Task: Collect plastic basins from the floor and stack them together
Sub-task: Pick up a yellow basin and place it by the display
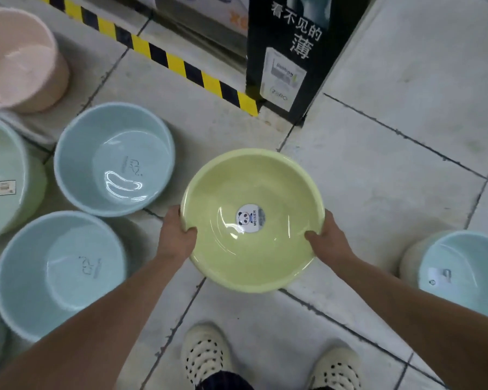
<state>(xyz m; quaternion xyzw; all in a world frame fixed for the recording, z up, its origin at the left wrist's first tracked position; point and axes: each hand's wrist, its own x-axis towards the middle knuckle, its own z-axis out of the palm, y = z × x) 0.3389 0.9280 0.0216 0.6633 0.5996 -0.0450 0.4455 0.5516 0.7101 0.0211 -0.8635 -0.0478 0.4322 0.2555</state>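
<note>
Two hands hold one pale yellow basin (pixel 251 260) in the middle of the view, upright and open side up, over the grey tiled floor (pixel 392 142). The left hand (pixel 176 233) grips its rim at about eight o'clock, thumb hooked over the edge into the bowl and fingers hidden beneath. The right hand (pixel 331 239) grips the rim at about four o'clock in the same way. A round panda sticker (pixel 250 218) sits in the centre of the bowl's bottom. From the yellow basin, a blue basin (pixel 114 159) stands on the floor at ten o'clock, close by but not touching it. A second blue basin (pixel 59 274) stands at eight o'clock, a green basin (pixel 6 178) lies cut off by the frame edge at nine o'clock, and a pink basin (pixel 20 60) lies far out at ten o'clock. A pale blue basin (pixel 462 266) stands well apart at four o'clock. A black printed box (pixel 293 52) rises at one o'clock, with yellow-and-black hazard tape (pixel 164 56) running from eleven o'clock to its foot. Two cream perforated shoes (pixel 206 353) show at six o'clock.
</note>
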